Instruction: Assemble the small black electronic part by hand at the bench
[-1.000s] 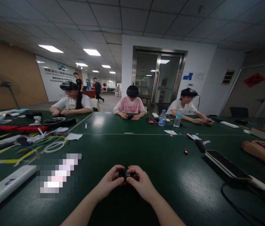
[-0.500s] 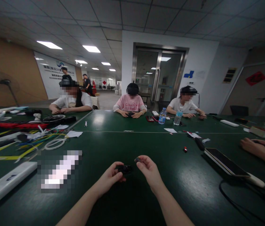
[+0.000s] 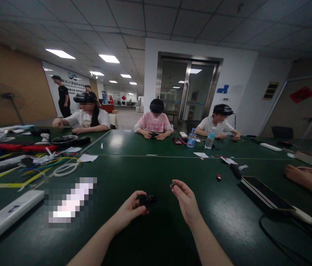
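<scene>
Just above the green table (image 3: 161, 236), my left hand (image 3: 132, 207) is closed around a small black device (image 3: 149, 200) whose kind I cannot make out. The device sticks out to the right past the thumb and fingers. To its right, my right hand (image 3: 185, 199) pinches a tiny dark grey piece (image 3: 173, 184) between thumb and fingertips. A gap separates this piece from the black device. The undersides of both held things are hidden.
Left of me lie a white numbered bar (image 3: 12, 216), a blurred-out bright slab (image 3: 72, 201) and a coiled white cable (image 3: 65, 169). A phone (image 3: 266, 192) rests on the right, near a small red object (image 3: 218, 177) and another person's hands (image 3: 302, 175). Two water bottles (image 3: 191, 138) stand farther off.
My right hand has moved right and slightly up with the tiny piece, widening the gap to the black device. My left hand stays nearly in place.
</scene>
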Motion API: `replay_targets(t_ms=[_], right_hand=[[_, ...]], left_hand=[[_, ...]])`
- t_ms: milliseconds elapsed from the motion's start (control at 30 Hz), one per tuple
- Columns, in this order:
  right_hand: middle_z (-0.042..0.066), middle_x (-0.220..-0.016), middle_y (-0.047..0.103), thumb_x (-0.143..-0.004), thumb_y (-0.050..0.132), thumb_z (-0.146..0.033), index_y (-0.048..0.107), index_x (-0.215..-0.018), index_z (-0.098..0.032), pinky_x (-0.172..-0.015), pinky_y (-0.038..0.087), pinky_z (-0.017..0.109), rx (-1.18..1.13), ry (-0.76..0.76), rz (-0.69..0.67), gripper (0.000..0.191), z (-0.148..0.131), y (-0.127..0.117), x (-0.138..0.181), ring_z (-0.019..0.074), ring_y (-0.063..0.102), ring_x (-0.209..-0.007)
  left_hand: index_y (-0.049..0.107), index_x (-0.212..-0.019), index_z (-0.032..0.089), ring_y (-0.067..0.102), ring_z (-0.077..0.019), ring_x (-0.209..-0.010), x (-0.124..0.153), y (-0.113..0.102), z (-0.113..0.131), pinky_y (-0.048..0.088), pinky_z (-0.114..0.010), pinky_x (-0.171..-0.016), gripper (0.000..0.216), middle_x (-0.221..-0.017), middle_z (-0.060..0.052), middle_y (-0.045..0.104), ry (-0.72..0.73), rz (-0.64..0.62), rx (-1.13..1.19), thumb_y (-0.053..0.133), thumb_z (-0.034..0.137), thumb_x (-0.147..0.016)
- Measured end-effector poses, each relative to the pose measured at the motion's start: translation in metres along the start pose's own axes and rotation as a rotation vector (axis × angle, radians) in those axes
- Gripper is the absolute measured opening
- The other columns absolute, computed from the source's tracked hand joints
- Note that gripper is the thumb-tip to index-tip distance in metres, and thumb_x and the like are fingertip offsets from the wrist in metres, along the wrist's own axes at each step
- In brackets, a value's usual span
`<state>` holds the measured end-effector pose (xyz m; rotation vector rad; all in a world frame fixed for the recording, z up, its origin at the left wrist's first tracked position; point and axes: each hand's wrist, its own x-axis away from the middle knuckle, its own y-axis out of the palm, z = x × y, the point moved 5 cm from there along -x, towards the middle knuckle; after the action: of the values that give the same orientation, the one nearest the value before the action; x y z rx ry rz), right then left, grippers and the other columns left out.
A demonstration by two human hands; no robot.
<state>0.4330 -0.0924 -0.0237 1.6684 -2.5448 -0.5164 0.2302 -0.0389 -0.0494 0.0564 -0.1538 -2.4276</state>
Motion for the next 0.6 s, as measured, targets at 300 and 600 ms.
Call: replay_targets(t_ms=[300, 600], right_hand=[[0.001, -0.085, 0.064, -0.066, 0.07, -0.038, 0.065, -0.09, -0.024, -0.078, 0.047, 0.034, -0.137, -0.01, 0.104, 0.028, 0.004, -0.015, -0.007, 0.0188, 0.059, -0.084], [0.001, -0.086, 0.063, -0.067, 0.069, -0.038, 0.062, -0.086, -0.025, -0.079, 0.047, 0.036, -0.105, -0.02, 0.112, 0.024, 0.006, -0.02, -0.011, 0.0194, 0.059, -0.084]], left_hand=[[0.04, -0.114, 0.024, 0.06, -0.0205, -0.09, -0.001, -0.008, -0.008, 0.042, -0.036, -0.081, 0.041, -0.1, -0.005, 0.061, 0.023, 0.007, 0.007, 0.062, 0.028, -0.08], [0.041, -0.116, 0.025, 0.059, -0.0215, -0.093, 0.001, -0.008, -0.008, 0.042, -0.036, -0.082, 0.042, -0.104, -0.005, 0.06, 0.013, 0.015, 0.009, 0.062, 0.026, -0.08]])
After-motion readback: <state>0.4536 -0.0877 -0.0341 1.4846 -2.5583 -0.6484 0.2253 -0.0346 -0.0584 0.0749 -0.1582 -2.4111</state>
